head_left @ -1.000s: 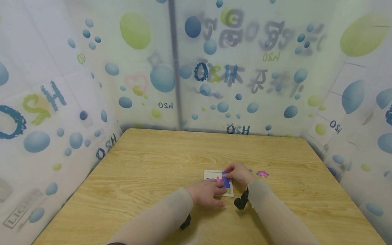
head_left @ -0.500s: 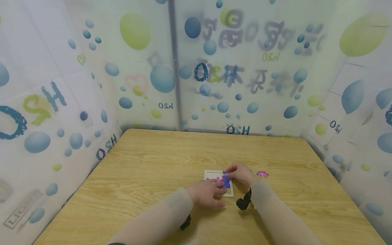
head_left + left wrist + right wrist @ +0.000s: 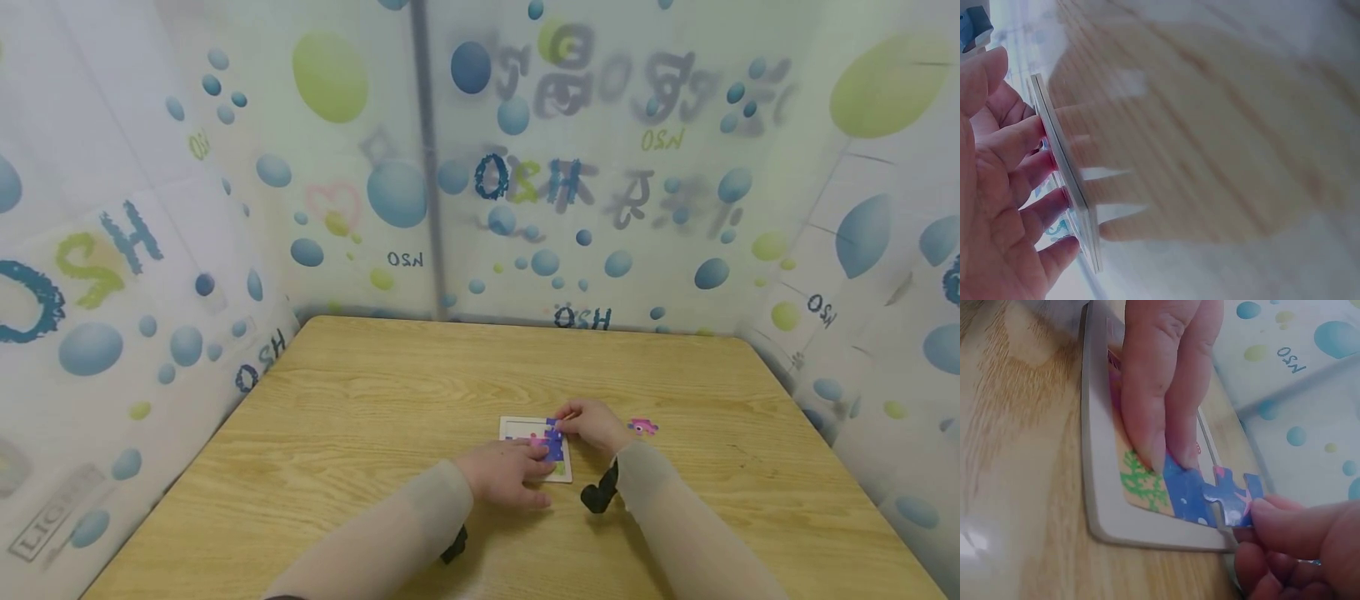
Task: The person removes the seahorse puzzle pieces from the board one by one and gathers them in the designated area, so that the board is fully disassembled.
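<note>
Two jobs: left hand [image 3: 501, 472], fingers straight, presses laid pieces [image 3: 1188, 495], likely bracing jigsaw frame [image 3: 1101, 515]; right hand [image 3: 594, 427] edge-pinches blue starfish piece [image 3: 1233, 500] at frame's far-right corner, tabs clear.

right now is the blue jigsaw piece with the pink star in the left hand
No, the right hand pinches the blue jigsaw piece at its edge.

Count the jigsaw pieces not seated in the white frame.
2 visible: a blue, pink-marked jigsaw piece pinched by the right hand at the white square frame's edge, and a pink jigsaw piece on the wooden table right of that hand. Others may be hidden behind it.
</note>
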`<state>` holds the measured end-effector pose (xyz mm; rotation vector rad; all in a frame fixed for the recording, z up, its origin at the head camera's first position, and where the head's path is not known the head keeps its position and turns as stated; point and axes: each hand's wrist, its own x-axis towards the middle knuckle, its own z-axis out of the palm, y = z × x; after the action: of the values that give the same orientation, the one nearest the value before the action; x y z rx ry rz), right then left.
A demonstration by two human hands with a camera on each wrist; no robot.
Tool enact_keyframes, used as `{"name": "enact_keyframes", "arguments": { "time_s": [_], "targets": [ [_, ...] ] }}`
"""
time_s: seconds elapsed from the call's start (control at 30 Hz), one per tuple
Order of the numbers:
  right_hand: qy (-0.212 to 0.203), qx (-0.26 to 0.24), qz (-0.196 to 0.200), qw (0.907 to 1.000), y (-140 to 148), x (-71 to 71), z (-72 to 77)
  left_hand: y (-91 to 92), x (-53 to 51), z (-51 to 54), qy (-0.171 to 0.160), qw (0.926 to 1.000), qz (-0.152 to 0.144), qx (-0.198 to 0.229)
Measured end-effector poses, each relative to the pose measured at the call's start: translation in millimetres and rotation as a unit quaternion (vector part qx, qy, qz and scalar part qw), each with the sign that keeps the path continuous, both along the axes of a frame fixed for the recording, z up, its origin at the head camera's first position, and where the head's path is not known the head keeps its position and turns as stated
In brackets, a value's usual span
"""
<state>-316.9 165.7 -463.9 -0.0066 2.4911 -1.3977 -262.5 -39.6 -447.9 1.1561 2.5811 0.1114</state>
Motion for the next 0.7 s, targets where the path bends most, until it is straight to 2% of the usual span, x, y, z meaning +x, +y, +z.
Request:
{"name": "enact_keyframes", "arguments": {
  "time_s": [0.23, 0.4, 0.7],
  "targets": [
    [0.003, -0.024, 0.005, 0.9997, 6, 2.2, 9.9, 0.6, -0.1, 0.3, 0.003, 1.0000, -0.002, -0.001],
    [0.010, -0.051, 0.013, 0.9985, 21, -2.8, 9.0, 0.2, 1.5, 1.4, 0.002, 1.0000, -0.001, -0.001],
    [0.013, -0.054, 0.018, 0.9983, 50, -5.8, 12.1, -1.1, 4.2, 3.5, 0.003, 1.0000, 0.004, -0.004]
  ]
}}
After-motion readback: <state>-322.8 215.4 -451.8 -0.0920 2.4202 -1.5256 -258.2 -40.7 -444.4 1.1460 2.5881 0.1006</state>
